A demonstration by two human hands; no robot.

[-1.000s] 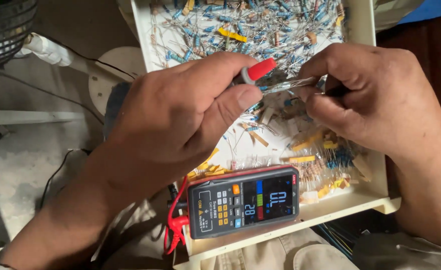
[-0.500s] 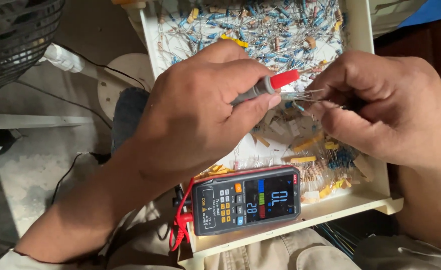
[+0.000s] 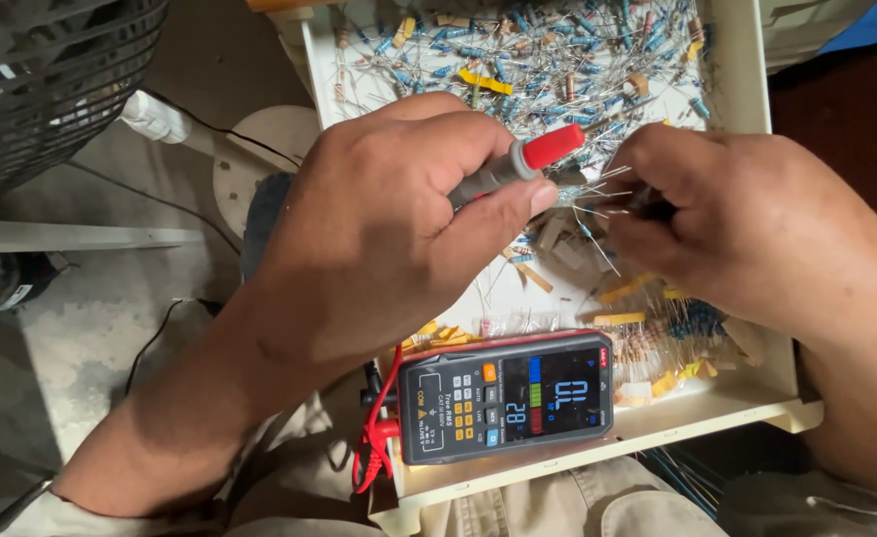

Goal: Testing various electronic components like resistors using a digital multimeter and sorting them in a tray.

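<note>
L hand (image 3: pixel 389 229) pinching red-tipped probe (image 3: pixel 518 164) w/ tip angled onto resistor leads (image 3: pixel 598 189) that R hand (image 3: pixel 747 224) grips tight – both held above cream tray (image 3: pixel 737 70) of loose resistors, multimeter (image 3: pixel 506 396) propped at near edge, screen up for reading.

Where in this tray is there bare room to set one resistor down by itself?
One small bare patch of tray floor lies below the left hand, between its fingers and the multimeter. The top is crowded with loose resistors; taped strips fill the lower right, under the right hand.
</note>
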